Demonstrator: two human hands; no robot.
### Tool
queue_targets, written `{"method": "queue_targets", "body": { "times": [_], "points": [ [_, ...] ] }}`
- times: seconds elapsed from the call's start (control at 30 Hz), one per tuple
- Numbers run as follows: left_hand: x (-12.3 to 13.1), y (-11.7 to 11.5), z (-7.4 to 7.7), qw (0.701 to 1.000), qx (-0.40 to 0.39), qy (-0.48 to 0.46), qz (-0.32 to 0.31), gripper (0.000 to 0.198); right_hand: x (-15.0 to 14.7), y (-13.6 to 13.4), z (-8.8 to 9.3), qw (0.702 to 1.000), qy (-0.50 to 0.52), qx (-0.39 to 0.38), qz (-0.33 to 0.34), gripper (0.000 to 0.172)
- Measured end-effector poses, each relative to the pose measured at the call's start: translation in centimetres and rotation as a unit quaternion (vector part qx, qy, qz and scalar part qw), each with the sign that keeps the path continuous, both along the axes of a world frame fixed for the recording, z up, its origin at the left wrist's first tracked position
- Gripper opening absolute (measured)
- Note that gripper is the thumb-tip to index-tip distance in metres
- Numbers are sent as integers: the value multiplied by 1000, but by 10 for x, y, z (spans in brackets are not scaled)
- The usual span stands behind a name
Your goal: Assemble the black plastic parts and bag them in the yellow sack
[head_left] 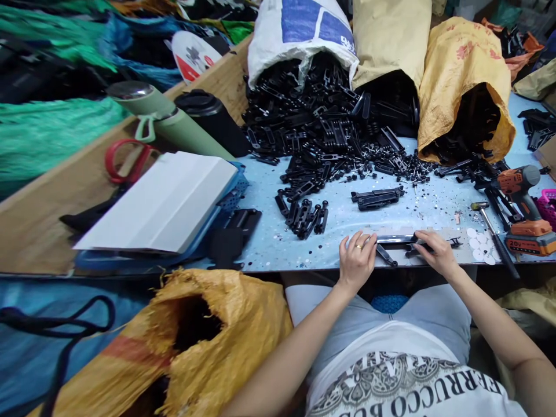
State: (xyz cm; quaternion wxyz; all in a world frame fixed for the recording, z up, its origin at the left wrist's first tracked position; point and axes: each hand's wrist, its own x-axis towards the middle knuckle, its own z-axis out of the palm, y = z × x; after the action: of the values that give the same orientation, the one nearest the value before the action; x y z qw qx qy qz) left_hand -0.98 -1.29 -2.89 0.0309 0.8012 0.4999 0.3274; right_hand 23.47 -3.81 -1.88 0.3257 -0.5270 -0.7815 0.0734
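My left hand (358, 259) grips the left end of a long black bar-shaped part (396, 238) at the table's front edge. The fingers of my right hand (435, 252) close on the same part's right end. Below the bar, a short black link (386, 255) slants between my hands. Beyond my right fingertips a forked black end (454, 242) sticks out; whether it belongs to the bar I cannot tell. Farther back lies a folded black assembly (377, 198). To its left sits a small cluster of black links (304, 218).
Black parts (321, 133) spill from a white sack (299, 35); a yellow sack (464, 75) stands right of them. A hammer (495, 240), cordless drill (525, 208) and white discs (481, 246) lie right. Red scissors (128, 159), a green bottle (186, 124) and white board (160, 202) are left.
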Motion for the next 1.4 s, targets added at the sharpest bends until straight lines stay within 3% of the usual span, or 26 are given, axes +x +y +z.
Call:
{"method": "queue_targets", "body": {
  "times": [0.23,0.4,0.53,0.7,0.83,1.4],
  "points": [
    [4,8,3,999,11,-15,-35,31,14,-4,-12,997,-69,-23,24,44],
    [0,9,-12,993,-36,-103,-37,31,9,-9,-15,996,-84,-13,11,44],
    [1,9,-21,991,-17,-132,-9,30,4,-10,-19,996,-90,5,-23,46],
    [4,15,-21,993,13,-119,20,26,-1,-7,-20,996,-78,10,-35,46],
    [1,21,-18,993,24,-120,4,27,-3,-4,-19,997,-65,8,-33,46],
    [-4,33,-22,994,109,-18,25,28,-12,0,-14,989,-125,17,-72,53]
  ]
}}
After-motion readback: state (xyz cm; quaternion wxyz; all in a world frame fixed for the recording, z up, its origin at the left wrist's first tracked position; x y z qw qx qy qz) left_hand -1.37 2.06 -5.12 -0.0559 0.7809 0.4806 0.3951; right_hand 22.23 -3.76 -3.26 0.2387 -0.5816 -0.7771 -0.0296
